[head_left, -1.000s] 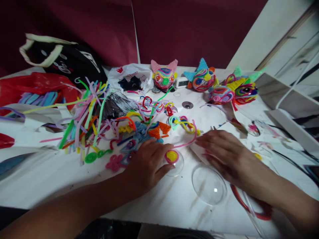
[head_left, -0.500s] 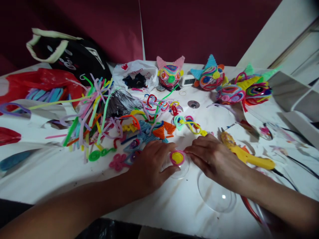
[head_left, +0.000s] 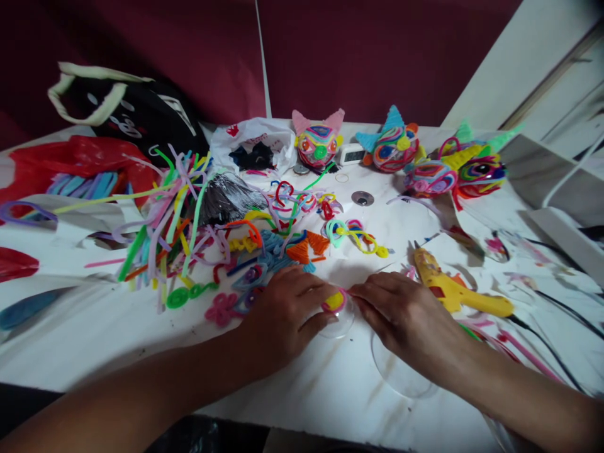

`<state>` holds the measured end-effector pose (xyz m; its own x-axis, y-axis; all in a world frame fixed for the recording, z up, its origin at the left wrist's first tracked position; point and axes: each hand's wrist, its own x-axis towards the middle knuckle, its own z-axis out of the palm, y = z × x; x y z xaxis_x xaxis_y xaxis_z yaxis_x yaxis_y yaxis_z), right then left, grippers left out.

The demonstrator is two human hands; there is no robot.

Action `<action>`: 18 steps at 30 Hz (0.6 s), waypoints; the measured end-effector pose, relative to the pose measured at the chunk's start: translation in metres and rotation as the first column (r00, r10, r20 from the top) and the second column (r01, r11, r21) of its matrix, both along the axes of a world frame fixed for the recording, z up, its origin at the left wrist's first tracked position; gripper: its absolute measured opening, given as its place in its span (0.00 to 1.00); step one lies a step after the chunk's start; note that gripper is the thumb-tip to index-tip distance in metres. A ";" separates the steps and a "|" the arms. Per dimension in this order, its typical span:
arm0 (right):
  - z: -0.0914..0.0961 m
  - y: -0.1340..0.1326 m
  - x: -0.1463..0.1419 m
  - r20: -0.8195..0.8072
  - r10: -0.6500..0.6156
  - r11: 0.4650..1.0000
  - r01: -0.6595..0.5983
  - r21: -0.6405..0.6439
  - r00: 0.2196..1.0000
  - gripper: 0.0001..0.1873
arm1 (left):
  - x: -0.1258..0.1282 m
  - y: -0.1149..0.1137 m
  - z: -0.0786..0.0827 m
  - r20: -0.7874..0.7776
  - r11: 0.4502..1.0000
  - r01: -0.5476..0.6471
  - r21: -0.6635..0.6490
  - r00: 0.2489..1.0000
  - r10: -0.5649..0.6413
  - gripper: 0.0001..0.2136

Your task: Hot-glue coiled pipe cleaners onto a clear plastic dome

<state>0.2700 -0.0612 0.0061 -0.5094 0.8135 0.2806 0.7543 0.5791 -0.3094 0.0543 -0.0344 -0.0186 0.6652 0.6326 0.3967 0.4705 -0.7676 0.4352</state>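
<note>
My left hand curls around a small clear plastic dome low on the table, thumb in front and fingers behind. On top of the dome sits a round yellow coil of fuzzy pipe cleaner with a pink outer ring, partly covered by the left fingers. At the coil's right edge my right hand is closed in a pinch on what looks like the end of the pink pipe cleaner, mostly hidden by the fingertips. A larger clear half-sphere lies under the right wrist.
A yellow glue gun with a black cord lies to the right. Loose pipe cleaners are heaped at left, near blue and orange shaped pieces. Decorated balls, one with pink ears, stand along the back beside a white plastic bag.
The left fingers have moved over the coil, covering more of its top. The right hand stays pinched at the coil's right edge. The whole view has shifted slightly.
</note>
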 end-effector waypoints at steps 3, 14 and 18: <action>-0.002 -0.002 -0.001 0.001 -0.026 0.999 0.026 -0.036 1.000 0.12 | 0.000 0.000 -0.001 -0.011 1.000 0.003 0.016 1.000 -0.003 0.11; 0.000 -0.011 -0.010 0.010 -0.051 0.997 0.051 -0.060 0.999 0.12 | 0.002 -0.005 0.003 -0.030 0.996 -0.005 0.089 1.000 0.008 0.09; -0.001 -0.015 -0.014 0.016 -0.057 0.998 0.057 -0.016 0.998 0.10 | 0.003 -0.005 0.003 -0.040 0.994 -0.002 0.108 0.999 0.006 0.09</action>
<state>0.2560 -0.0760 0.0052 -0.4659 0.8460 0.2592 0.7908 0.5295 -0.3070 0.0568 -0.0397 -0.0155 0.6792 0.5902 0.4363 0.4892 -0.8072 0.3303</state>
